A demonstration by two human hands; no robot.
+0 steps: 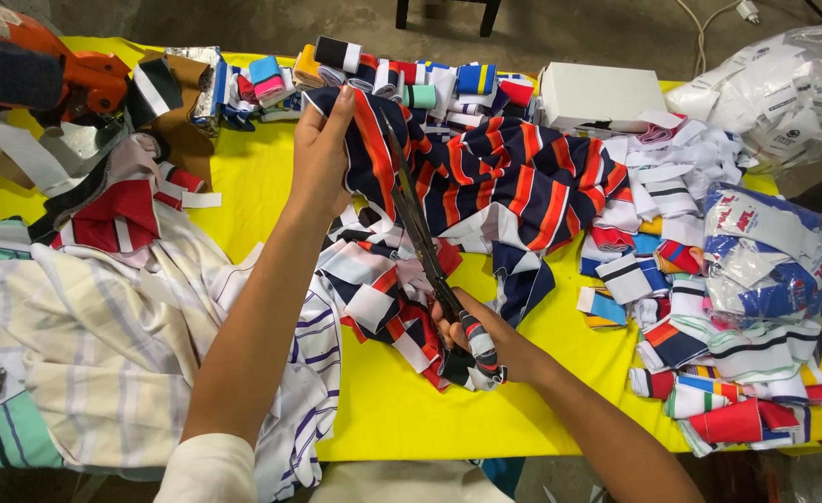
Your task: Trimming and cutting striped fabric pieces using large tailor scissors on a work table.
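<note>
Navy-orange striped fabric (pixel 523 177), w/ scissors (pixel 420 233)

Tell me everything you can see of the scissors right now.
The scissors are long, dark-bladed fabric shears that look like metal, lying diagonally from upper left to lower right over the yellow table. The right hand grips the handles, which are wrapped in red, white and navy striped cloth. The blades look slightly parted and run along the edge of the navy, orange and white striped fabric, which the left hand holds up by its top edge. The tip reaches near the left hand's fingers.
</note>
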